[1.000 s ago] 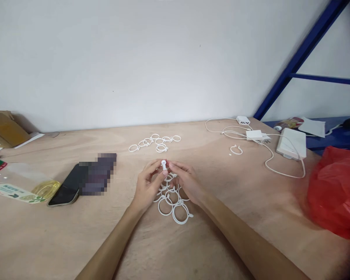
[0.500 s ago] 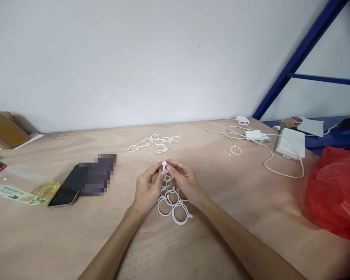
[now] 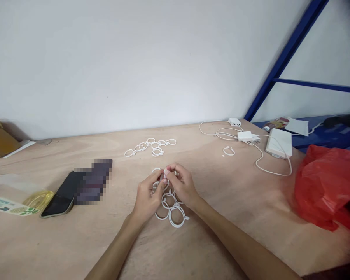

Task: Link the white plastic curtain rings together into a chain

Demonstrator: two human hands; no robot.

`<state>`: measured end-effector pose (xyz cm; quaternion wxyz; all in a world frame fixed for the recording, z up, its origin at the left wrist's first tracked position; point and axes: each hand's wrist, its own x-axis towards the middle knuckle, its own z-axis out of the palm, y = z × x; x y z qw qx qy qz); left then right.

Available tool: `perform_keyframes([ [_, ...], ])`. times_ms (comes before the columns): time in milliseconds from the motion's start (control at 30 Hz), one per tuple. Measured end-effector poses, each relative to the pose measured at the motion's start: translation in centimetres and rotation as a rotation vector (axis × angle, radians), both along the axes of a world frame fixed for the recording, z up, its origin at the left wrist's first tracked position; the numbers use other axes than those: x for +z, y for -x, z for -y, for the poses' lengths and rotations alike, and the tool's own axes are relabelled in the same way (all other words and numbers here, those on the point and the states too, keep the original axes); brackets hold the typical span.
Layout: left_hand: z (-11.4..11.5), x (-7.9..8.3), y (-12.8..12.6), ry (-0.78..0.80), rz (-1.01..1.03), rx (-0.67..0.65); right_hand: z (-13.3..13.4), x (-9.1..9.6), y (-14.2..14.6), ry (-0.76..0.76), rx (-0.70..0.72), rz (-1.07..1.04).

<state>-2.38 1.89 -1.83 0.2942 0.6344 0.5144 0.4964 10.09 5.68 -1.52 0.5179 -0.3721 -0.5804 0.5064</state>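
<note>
My left hand (image 3: 148, 198) and my right hand (image 3: 182, 184) meet above a linked chain of white plastic rings (image 3: 170, 206) on the plywood table (image 3: 76, 241). Their fingertips pinch a small white plastic piece (image 3: 165, 175), mostly hidden by the fingers. The chain runs beneath both hands, and its upper rings are partly covered. A second cluster of white rings (image 3: 150, 147) lies farther off, beyond my hands. One open white ring (image 3: 229, 151) lies alone to the right.
A black phone (image 3: 61, 199) and a pixelated object (image 3: 93, 181) lie left of my hands. Beyond a plastic packet (image 3: 17, 198) sits a cardboard box (image 3: 0, 142). On the right are a white charger with cable (image 3: 245, 135), a white power bank (image 3: 278, 143) and a red plastic bag (image 3: 323, 186).
The white piece that stood upright between my fingers is now nearly covered by them. My hands are closer together, and the whole view has shifted slightly.
</note>
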Motion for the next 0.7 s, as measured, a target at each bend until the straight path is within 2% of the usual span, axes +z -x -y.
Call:
perform_keyframes([
  [233, -0.2, -0.7, 0.2, 0.025, -0.017, 0.016, -0.1, -0.2, 0.2, 0.014, -0.015, 0.004],
  [367, -0.5, -1.0, 1.0, 0.015, -0.098, 0.086, -1.0, 0.0, -0.2, -0.074, -0.035, 0.099],
  [433, -0.8, -1.2, 1.5, 0.007, -0.179, 0.119, -2.5, -0.1, -1.6, -0.145, -0.144, 0.195],
  [567, -1.4, -1.9, 2.4, 0.02, -0.319, 0.14, -6.4, -0.7, -7.0, -0.203, -0.6, 0.513],
  [633, -1.6, -2.3, 2.6, 0.029, -0.362, 0.126, -7.7, -1.2, -10.0, -0.102, -0.789, 0.741],
  [700, -1.7, -2.5, 2.5, 0.044, -0.383, 0.127, -8.4, -1.7, -12.3, 0.031, -0.866, 0.928],
])
